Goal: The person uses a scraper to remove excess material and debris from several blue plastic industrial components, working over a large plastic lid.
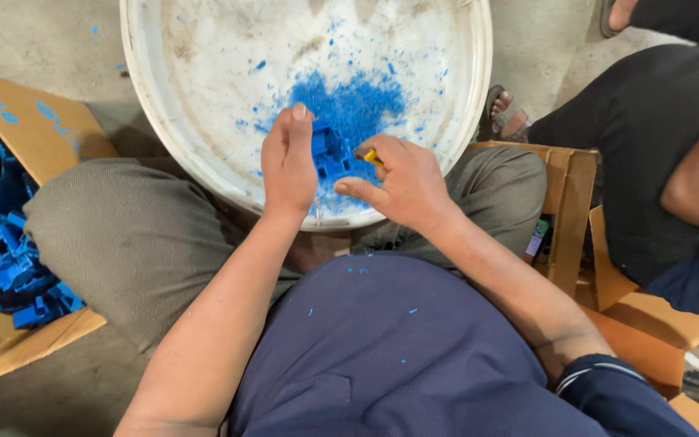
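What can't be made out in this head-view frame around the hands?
- Yellow-handled tool: the right hand covers all but a tip.
- Blue plastic part: partly behind the left hand; shape unclear.
- White basin: far rim cut by the top edge.
- Cardboard box: cut by the left edge.

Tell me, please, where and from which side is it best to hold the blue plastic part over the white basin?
Probably by its left side, as the left hand does now: the blue plastic part stands upright, leaving its right face free for the yellow tool in the right hand.
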